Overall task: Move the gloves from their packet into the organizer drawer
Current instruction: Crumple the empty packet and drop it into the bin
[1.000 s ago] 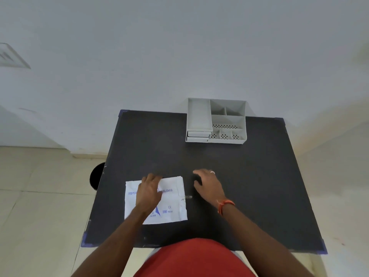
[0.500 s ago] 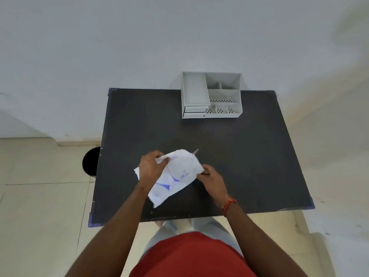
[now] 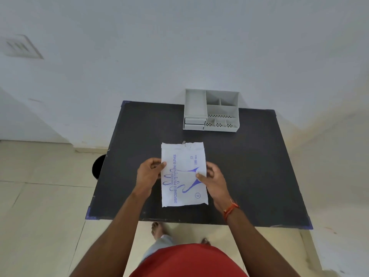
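A white packet of gloves (image 3: 183,174) with blue print is held upright-lengthwise above the black table (image 3: 249,176), its torn end pointing away from me. My left hand (image 3: 149,174) pinches its left edge and my right hand (image 3: 212,179) pinches its right edge, thumb on the printed face. The grey organizer (image 3: 211,109) stands at the table's far edge; its two small drawers (image 3: 194,123) at the lower left are shut. No gloves show outside the packet.
The table's far edge meets a white wall. A dark round object (image 3: 97,166) sits on the tiled floor left of the table. My feet (image 3: 157,228) show under the near edge.
The packet has gone from lying flat under my left hand to being lifted and turned lengthwise, with both hands now gripping its sides.
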